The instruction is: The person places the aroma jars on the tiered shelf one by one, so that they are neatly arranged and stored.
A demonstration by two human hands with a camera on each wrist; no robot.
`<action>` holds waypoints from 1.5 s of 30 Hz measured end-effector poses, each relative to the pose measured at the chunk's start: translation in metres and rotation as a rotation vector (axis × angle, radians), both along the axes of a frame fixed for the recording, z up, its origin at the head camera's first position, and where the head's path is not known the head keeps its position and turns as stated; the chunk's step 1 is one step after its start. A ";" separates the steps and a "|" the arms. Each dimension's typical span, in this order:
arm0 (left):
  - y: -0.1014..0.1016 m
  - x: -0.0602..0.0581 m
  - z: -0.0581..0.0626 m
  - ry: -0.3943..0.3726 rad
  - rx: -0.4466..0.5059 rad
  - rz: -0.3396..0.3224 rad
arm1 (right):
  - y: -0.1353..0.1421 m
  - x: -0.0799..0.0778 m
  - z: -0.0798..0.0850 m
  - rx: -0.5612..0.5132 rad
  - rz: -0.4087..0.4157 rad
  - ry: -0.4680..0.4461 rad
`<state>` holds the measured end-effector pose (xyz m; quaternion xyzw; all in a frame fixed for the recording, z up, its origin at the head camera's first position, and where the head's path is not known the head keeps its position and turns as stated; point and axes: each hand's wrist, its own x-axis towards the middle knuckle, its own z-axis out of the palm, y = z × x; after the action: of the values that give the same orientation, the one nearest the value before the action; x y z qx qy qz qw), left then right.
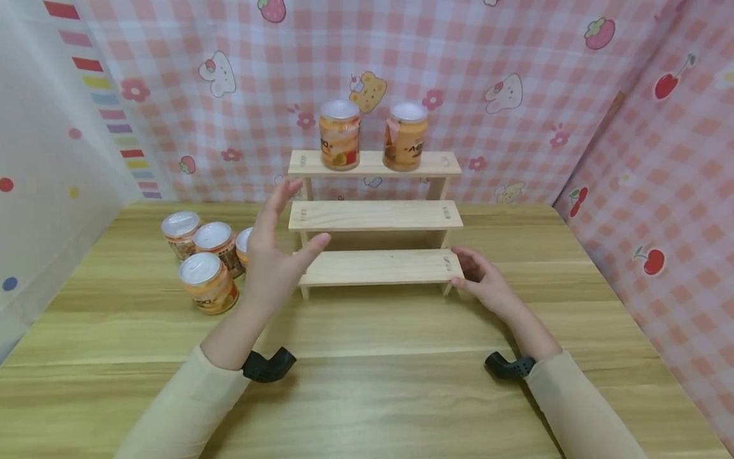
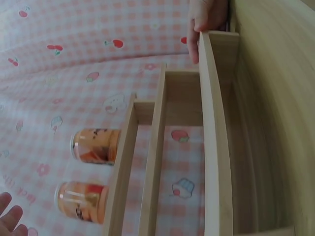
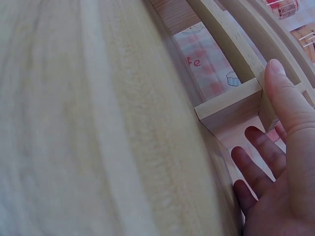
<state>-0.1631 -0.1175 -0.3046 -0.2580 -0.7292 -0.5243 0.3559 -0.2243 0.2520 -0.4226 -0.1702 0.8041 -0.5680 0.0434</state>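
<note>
A three-tier wooden stand [image 1: 375, 215] has two orange cans with pale lids on its top board, a left can [image 1: 340, 136] and a right can [image 1: 406, 137]. My left hand [image 1: 272, 261] is raised by the stand's left end, fingers and thumb spread, holding nothing; only its fingertips [image 2: 10, 219] enter the left wrist view. At the right end of the lowest board, my right hand [image 1: 484, 280] holds the corner, thumb at the front edge and a finger toward the back. In the right wrist view its other fingers [image 3: 258, 172] lie loosely beside the stand's leg.
Several more cans [image 1: 209, 284] stand grouped on the wood-grain table [image 1: 367, 382], left of the stand and partly behind my left hand. A pink checked cloth [image 1: 246, 127] hangs behind, and another covers the right side. Black wrist mounts [image 1: 269, 365] sit at both cuffs.
</note>
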 end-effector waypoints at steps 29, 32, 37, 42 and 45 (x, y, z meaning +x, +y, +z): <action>-0.128 0.032 -0.034 -0.220 0.181 0.067 | 0.000 -0.001 0.000 -0.001 0.006 -0.007; -0.139 0.034 -0.038 -0.283 0.204 0.061 | 0.000 -0.001 -0.001 -0.005 0.007 -0.005; -0.156 0.030 -0.047 -0.397 0.183 0.112 | 0.001 -0.001 -0.001 -0.005 0.005 -0.001; -0.173 0.026 -0.060 -0.465 0.013 0.172 | 0.001 -0.002 -0.001 -0.008 0.010 0.001; -0.181 0.024 -0.069 -0.501 -0.053 0.173 | 0.000 -0.002 -0.002 -0.017 0.014 -0.003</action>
<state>-0.1392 -0.2983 -0.3737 -0.0663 -0.8275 -0.5202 0.2006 -0.2258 0.2524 -0.4244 -0.1754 0.7981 -0.5746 0.0469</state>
